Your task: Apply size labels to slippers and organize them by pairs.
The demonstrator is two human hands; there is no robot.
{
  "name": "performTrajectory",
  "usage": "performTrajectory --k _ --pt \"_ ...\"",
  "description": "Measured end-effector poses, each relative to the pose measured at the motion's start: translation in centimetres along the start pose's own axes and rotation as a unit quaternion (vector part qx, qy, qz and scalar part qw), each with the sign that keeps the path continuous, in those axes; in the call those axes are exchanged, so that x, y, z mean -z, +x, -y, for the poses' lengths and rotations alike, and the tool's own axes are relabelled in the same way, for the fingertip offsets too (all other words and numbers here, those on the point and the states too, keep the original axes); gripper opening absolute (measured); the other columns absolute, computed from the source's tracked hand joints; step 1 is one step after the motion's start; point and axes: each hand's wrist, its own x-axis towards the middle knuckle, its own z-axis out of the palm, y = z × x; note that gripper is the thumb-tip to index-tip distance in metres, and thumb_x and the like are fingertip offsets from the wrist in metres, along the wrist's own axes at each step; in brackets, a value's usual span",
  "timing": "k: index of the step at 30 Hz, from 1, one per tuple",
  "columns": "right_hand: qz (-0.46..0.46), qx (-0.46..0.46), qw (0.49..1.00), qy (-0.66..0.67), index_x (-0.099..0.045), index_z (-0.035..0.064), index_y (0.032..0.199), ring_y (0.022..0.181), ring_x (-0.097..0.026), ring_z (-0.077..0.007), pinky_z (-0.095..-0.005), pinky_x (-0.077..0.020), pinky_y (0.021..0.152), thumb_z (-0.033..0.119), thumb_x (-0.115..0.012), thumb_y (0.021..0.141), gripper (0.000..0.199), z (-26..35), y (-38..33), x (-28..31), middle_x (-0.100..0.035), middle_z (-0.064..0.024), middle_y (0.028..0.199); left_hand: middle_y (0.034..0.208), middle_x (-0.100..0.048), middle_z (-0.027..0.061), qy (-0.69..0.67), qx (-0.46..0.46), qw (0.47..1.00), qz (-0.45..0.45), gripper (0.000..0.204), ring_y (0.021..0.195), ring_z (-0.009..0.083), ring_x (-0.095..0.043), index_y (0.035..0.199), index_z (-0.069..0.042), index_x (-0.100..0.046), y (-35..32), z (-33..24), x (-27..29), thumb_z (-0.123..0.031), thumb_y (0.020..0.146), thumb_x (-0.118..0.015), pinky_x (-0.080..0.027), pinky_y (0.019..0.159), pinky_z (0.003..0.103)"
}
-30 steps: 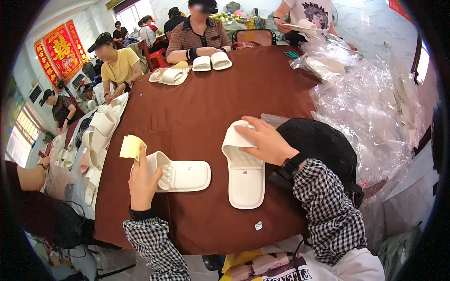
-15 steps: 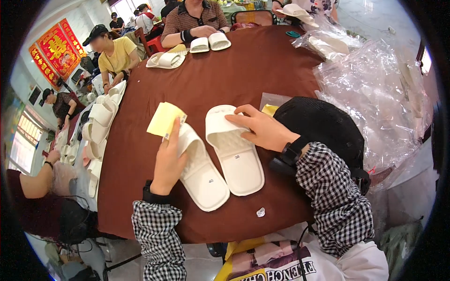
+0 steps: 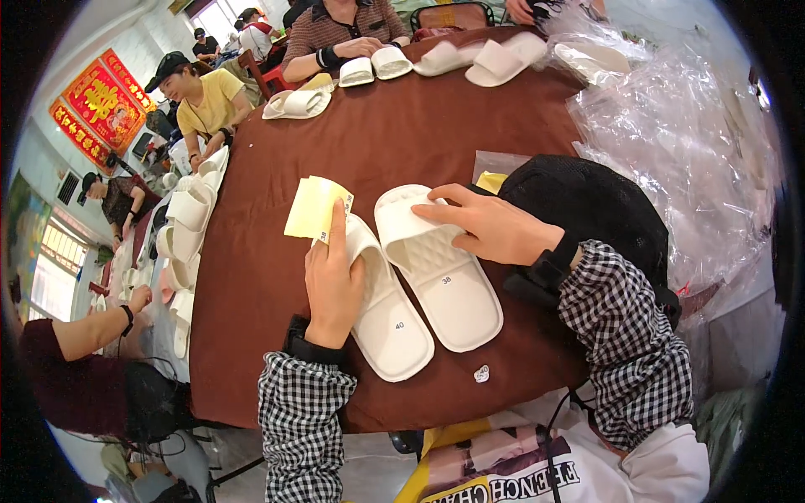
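Two white slippers lie side by side in front of me, soles up front and straps at the far end. A small printed sticker shows on the insole of the left slipper (image 3: 392, 339) and of the right slipper (image 3: 457, 310). Between the fingers of my left hand (image 3: 334, 293) is a folded yellow sticker sheet (image 3: 314, 207), held above the left slipper's strap, with the thumb beside that strap. My right hand (image 3: 503, 225) lies over the right slipper's strap, its fingers apart and touching the top.
A crumpled sticker scrap (image 3: 481, 374) lies by the near edge of the brown-covered table (image 3: 277, 335). A black mesh cap (image 3: 587, 210) and heaped clear plastic bags (image 3: 671, 168) stand at right. More white slippers (image 3: 503, 60) line the far side, and co-workers sit around.
The view has shifted slightly, and both hands and slippers appear further right. A pair of white slippers now lies at the far right edge, where a person's hand held one up before.
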Motion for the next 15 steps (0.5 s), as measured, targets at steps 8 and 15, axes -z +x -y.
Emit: performTrajectory --k 8,15 --pt "-0.039 0.037 0.999 -0.001 -0.048 0.013 0.142 0.119 -0.057 -0.0389 -0.0439 -0.048 0.099 -0.003 -0.063 0.08 0.065 -1.0 -0.5 -0.6 -0.044 -0.0196 0.144 0.122 -0.061 0.0246 0.025 -0.01 1.0 0.01 0.077 0.101 0.0417 -0.06 0.153 -0.003 -0.031 0.7 0.5 -0.5 0.001 0.082 -0.06 -0.045 0.091 0.048" --pt "-0.027 0.027 0.999 0.008 -0.047 0.0141 0.145 0.122 -0.054 -0.0382 -0.0421 -0.0463 0.102 -0.005 -0.058 0.082 0.066 -1.1 -0.5 -0.6 -0.044 -0.0192 0.144 0.134 -0.054 0.0277 -0.046 -0.005 0.992 0.117 0.079 0.116 0.043 -0.055 0.152 0.005 -0.026 1.7 -0.1 0.7 -0.014 0.086 -0.065 -0.042 0.1 0.046"
